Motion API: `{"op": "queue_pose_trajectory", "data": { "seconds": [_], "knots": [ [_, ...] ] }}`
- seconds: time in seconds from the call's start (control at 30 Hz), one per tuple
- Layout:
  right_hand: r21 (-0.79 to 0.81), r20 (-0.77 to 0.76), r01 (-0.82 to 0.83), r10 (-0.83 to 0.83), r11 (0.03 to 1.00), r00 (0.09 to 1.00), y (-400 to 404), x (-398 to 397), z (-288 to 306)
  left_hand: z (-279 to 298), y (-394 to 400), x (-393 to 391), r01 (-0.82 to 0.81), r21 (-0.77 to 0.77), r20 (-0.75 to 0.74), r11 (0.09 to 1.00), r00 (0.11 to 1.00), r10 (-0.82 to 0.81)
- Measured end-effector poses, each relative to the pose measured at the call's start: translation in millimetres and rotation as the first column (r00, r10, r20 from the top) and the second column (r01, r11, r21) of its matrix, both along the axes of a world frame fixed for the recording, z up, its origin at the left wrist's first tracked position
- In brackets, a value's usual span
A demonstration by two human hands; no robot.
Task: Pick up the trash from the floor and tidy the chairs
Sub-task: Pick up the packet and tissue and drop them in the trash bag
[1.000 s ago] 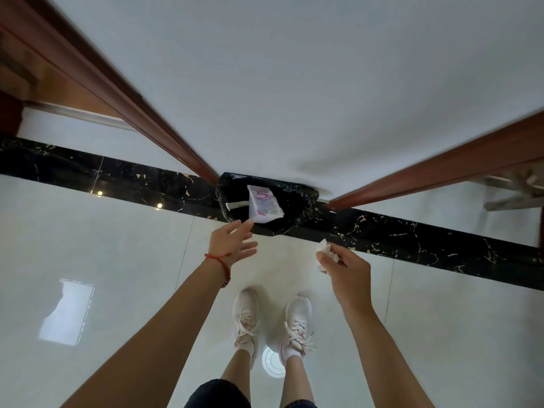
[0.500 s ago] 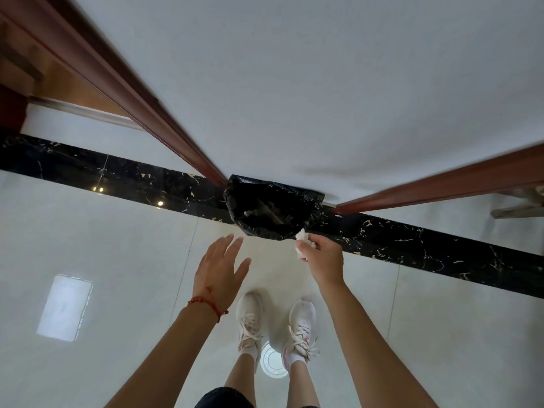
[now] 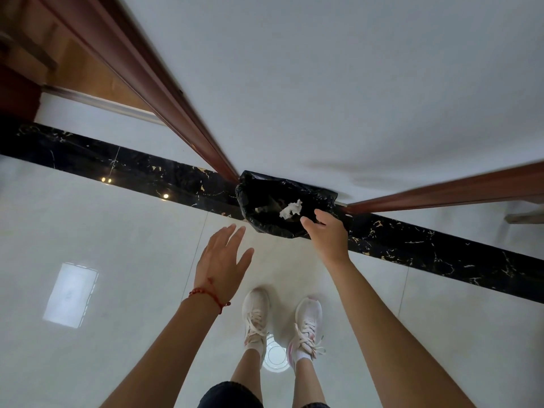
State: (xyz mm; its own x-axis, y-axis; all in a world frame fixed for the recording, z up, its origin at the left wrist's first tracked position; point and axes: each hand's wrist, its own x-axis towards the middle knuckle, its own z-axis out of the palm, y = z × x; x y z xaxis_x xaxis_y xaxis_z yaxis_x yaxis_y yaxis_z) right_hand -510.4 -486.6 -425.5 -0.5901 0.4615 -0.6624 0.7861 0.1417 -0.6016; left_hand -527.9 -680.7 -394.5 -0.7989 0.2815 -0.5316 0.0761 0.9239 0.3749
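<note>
Tissue (image 3: 290, 209), light and soft, lies in the bin (image 3: 265, 222) at 12 o'clock; pinch anywhere. Both hands' fingers (image 3: 235, 231) spread, holding nothing.

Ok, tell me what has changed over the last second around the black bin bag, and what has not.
The right hand carried the white tissue forward to the black bin bag and let it go; it now lies inside. The pink-and-white packet seen at the bag's mouth a second ago has dropped out of sight. The left hand drew back a little, open and empty. The bag and the feet stayed put.
</note>
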Motion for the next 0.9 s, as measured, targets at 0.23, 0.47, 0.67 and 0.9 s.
{"op": "queue_pose_trajectory", "data": {
  "seconds": [0.23, 0.47, 0.67, 0.9],
  "knots": [
    [0.443, -0.023, -0.463, 0.526, 0.768, 0.85, -0.5, 43.5, 47.6, 37.1, 8.6, -2.0, 0.057, -0.012, -0.016, 0.998, 0.998, -0.058],
    [0.57, -0.017, -0.432, 0.536, 0.699, 0.844, 7.2, 63.7, 119.7, 100.2, 17.5, 4.7, 0.111, -0.038, -0.058, 0.993, 0.992, -0.113],
    [0.58, -0.073, -0.376, 0.506, 0.723, 0.86, 17.2, 74.0, 187.0, 160.9, 23.3, 21.5, 0.118, -0.007, -0.1, 0.993, 0.988, -0.118],
    [0.662, -0.098, -0.366, 0.56, 0.654, 0.822, 20.0, 92.9, 248.2, 227.9, 24.6, 37.6, 0.119, 0.054, -0.238, 0.991, 0.966, -0.103]
  ]
}}
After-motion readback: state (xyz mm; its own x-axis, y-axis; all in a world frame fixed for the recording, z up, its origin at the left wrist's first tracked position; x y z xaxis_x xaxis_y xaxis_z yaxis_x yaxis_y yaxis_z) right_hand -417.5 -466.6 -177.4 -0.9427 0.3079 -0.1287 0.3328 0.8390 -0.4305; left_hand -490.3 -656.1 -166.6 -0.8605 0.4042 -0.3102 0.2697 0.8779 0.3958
